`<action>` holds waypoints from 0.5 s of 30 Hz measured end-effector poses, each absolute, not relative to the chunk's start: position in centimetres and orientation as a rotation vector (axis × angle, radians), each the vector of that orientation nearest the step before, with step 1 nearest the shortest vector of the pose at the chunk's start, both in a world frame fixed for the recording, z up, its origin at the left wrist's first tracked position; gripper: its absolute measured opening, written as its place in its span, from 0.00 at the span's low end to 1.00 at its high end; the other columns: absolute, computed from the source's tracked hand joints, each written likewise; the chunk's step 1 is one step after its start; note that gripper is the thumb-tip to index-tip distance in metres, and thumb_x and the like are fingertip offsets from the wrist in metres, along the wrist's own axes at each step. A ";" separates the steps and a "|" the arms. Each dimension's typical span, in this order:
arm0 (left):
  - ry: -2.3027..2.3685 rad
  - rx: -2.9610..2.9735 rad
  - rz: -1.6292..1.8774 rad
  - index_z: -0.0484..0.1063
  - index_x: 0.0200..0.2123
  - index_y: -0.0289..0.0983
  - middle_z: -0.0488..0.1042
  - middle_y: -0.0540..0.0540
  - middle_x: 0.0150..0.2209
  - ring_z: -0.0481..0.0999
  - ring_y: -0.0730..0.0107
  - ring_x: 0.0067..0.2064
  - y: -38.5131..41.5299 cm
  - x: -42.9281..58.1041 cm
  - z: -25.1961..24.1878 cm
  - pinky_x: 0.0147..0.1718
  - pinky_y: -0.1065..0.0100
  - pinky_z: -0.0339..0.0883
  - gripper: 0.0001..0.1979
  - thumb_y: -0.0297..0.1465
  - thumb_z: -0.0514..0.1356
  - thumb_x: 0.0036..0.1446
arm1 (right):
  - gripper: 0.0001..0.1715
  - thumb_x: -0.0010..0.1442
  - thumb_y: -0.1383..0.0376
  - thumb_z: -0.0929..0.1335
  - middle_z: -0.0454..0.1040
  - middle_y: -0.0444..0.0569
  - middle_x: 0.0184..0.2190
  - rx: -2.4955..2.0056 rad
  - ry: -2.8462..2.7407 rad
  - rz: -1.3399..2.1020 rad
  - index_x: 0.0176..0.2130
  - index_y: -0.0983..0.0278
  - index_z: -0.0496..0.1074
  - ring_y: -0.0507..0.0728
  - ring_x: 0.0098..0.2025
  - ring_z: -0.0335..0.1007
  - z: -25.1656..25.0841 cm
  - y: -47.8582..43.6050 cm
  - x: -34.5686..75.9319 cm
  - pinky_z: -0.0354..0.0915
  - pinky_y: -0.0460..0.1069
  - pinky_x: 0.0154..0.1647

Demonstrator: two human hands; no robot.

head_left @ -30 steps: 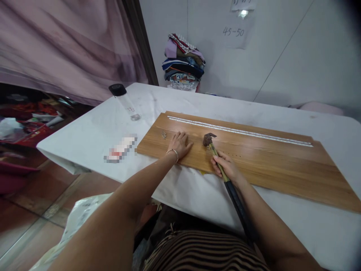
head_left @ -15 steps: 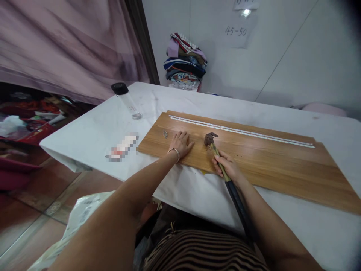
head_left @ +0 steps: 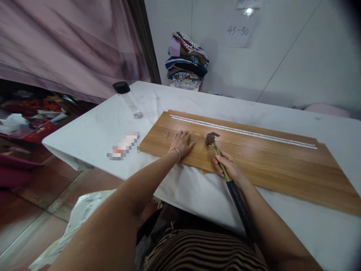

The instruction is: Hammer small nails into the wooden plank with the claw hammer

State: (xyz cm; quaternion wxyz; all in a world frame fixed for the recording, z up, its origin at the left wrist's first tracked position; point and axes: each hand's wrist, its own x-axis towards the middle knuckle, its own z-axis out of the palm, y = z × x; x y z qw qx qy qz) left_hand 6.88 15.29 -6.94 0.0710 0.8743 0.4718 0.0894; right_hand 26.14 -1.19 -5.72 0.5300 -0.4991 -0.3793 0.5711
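Under your left fingers (head_left: 185,137), the board (head_left: 282,173) is warm brown with darker wood-grain streaks, and beyond them run two white strips (head_left: 239,130). The hammer (head_left: 234,194) in your right fingers (head_left: 219,168) has a rusty-brown head past them, yellowish handle between, black below.

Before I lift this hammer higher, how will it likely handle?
The hammer will probably feel head-heavy, since its rusty, metal-looking head sits at one end. The right hand grips close to that head, so tipping should be milder. Its straight handle looks stiff, so bending seems unlikely.
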 end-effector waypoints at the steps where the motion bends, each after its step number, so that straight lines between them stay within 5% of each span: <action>1: 1.419 2.629 0.270 0.76 0.60 0.39 0.72 0.39 0.69 0.66 0.48 0.72 15.3 6.9 -6.9 0.71 0.50 0.58 0.21 0.43 0.58 0.71 | 0.25 0.56 0.45 0.76 0.68 0.37 0.21 -1.187 -0.906 1.364 0.32 0.58 0.66 0.46 0.14 0.53 -5.7 -1.2 26.2 0.52 0.43 0.11; 15: 1.414 2.629 0.262 0.75 0.62 0.38 0.71 0.38 0.69 0.65 0.48 0.72 15.2 6.9 -6.9 0.71 0.50 0.58 0.23 0.43 0.57 0.71 | 0.26 0.55 0.44 0.77 0.68 0.37 0.22 -1.187 -0.904 1.364 0.33 0.59 0.66 0.45 0.14 0.53 -5.5 -1.2 26.1 0.52 0.43 0.11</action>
